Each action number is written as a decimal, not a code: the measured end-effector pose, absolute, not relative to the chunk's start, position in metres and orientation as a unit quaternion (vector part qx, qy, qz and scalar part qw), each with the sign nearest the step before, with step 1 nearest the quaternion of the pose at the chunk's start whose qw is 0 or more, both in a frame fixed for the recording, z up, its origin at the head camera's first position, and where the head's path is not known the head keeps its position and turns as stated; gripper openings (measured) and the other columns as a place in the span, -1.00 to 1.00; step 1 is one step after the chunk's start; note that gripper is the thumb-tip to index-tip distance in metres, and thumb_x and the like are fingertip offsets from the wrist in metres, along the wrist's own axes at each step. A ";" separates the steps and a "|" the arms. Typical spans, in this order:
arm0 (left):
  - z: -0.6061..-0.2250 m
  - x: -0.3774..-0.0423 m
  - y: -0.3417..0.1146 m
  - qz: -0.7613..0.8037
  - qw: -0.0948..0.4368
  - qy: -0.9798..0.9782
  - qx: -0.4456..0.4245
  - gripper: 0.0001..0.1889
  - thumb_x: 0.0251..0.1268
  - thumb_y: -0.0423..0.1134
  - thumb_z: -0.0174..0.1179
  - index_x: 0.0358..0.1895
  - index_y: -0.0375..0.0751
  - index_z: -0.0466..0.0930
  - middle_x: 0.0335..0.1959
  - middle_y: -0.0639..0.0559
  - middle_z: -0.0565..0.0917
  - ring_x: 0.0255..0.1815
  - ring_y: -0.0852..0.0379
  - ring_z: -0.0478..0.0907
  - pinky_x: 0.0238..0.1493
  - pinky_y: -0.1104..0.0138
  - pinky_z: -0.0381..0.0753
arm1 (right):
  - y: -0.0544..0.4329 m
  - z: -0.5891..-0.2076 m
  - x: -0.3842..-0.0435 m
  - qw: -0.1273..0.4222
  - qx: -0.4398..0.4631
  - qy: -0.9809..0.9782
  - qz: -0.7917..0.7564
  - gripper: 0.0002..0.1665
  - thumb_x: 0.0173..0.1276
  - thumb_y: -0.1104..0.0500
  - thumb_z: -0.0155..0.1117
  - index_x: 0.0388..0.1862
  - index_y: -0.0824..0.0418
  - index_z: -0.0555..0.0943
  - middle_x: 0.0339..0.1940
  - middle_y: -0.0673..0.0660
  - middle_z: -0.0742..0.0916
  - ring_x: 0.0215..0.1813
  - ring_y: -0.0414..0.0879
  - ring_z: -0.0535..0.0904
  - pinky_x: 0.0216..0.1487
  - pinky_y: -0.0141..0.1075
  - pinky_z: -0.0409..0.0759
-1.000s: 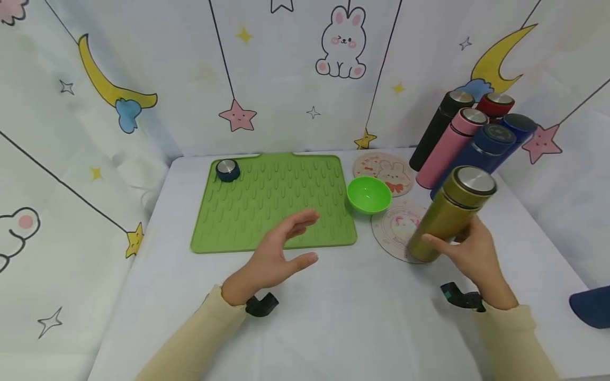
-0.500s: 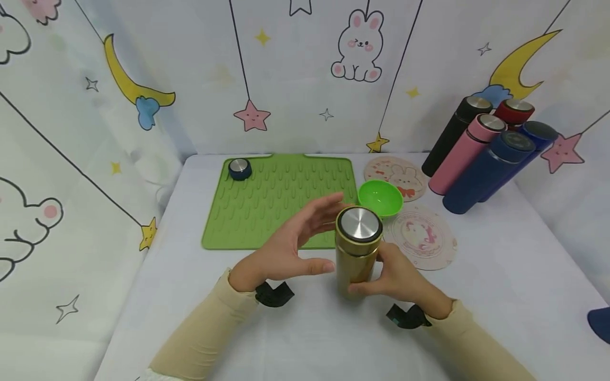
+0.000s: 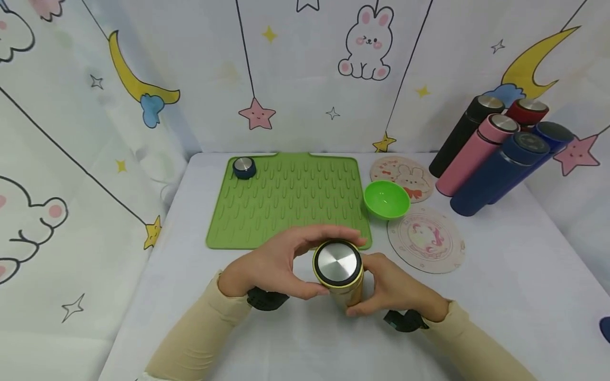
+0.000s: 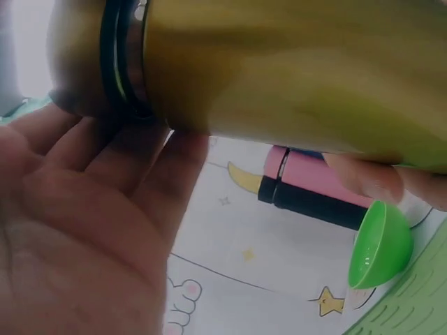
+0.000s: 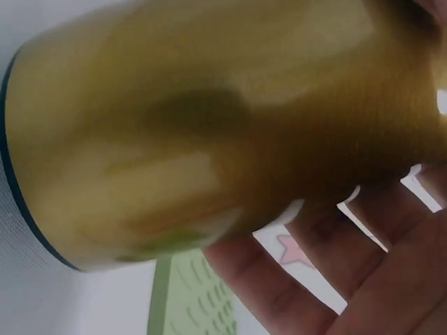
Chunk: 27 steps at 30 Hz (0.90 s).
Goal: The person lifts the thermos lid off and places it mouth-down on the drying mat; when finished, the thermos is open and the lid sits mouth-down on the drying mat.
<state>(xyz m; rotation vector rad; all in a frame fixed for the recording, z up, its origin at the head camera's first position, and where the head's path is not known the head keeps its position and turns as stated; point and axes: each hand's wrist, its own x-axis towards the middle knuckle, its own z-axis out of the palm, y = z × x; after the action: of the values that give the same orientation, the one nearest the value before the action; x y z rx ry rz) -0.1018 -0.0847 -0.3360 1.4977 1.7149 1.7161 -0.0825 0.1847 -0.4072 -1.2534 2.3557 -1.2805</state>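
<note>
A gold thermos bottle (image 3: 338,263) with a brushed-steel lid top is between both hands, in front of the green mat. My right hand (image 3: 397,286) grips its body low, thumb in front and fingers behind. My left hand (image 3: 276,259) curls round the lid from the left, its thumb at the near side and fingers at the far side. In the left wrist view the fingers (image 4: 150,157) lie against the thermos around its dark ring. The right wrist view shows the thermos base at left and the right fingers (image 5: 272,279) along the gold wall.
A green ribbed mat (image 3: 295,201) bears a dark blue lid (image 3: 244,167). To its right stand a green bowl (image 3: 386,199) and two round coasters, the nearer one printed pink (image 3: 429,243). Several thermoses, including a pink one (image 3: 481,153), stand at the back right.
The right hand has carried the gold thermos left from the near coaster to the front of the mat. The left hand, open beside it earlier, has closed round the lid.
</note>
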 end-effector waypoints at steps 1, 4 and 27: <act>-0.336 -0.101 -0.084 0.598 0.133 0.602 0.513 -0.19 0.11 -0.49 0.47 0.48 -0.38 0.34 0.42 -0.27 0.55 0.49 0.01 0.49 0.56 0.07 0.45 | 0.185 -0.407 -0.082 0.081 -0.417 0.798 -0.428 -0.22 0.01 0.03 0.76 0.22 -0.02 0.59 0.06 -0.08 0.79 0.09 -0.27 0.69 0.16 -0.27 0.71; -0.338 -0.097 -0.082 0.611 0.086 0.623 0.481 -0.21 0.04 -0.50 0.54 0.42 -0.36 0.44 0.37 -0.25 0.60 0.42 0.04 0.56 0.50 0.09 0.52 | 0.187 -0.407 -0.082 0.036 -0.388 0.825 -0.409 -0.12 -0.06 0.06 0.79 0.27 -0.01 0.58 0.09 -0.10 0.79 0.13 -0.26 0.70 0.21 -0.24 0.71; -0.337 -0.087 -0.076 0.592 0.003 0.644 0.485 -0.14 -0.10 -0.45 0.65 0.39 -0.38 0.46 0.31 -0.25 0.63 0.35 0.05 0.60 0.39 0.17 0.63 | 0.193 -0.404 -0.082 -0.017 -0.375 0.830 -0.413 -0.07 -0.14 0.19 0.81 0.29 0.03 0.60 0.11 -0.03 0.79 0.14 -0.21 0.70 0.24 -0.34 0.66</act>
<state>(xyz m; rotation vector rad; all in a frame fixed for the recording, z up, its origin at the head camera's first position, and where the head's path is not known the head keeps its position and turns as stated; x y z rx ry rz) -0.0869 -0.0756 -0.3367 1.5204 2.0185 1.8560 -0.0822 0.1927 -0.4037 -1.1901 2.6348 -1.3128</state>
